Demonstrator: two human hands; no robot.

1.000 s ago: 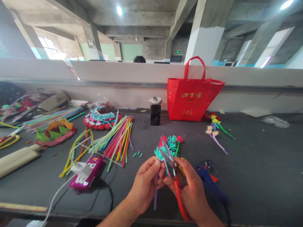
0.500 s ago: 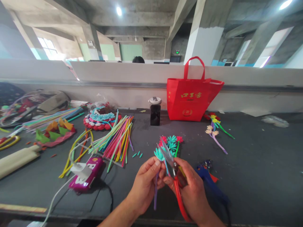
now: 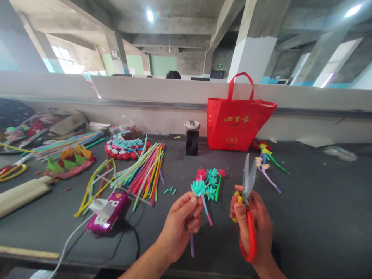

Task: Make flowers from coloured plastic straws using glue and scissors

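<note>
My left hand [image 3: 180, 225] is closed in a pinch on a teal paper flower [image 3: 198, 187] with a purple stem that hangs below my fingers. My right hand [image 3: 255, 224] grips red-handled scissors [image 3: 248, 201], blades pointing up and slightly apart, held off to the right of the flower. Just beyond my hands, several finished paper flowers [image 3: 213, 177], red and teal, lie on the dark table [image 3: 314, 209].
A bundle of coloured sticks [image 3: 145, 170] lies left of centre, beside a magenta glue gun [image 3: 109, 211] with a white cord. A red tote bag [image 3: 236, 122] and a dark bottle [image 3: 192, 137] stand at the back wall. More flowers [image 3: 266, 164] lie at right.
My right hand has drawn the scissors away from the flower to the right and turned the blades upward. The left hand keeps the flower in about the same place.
</note>
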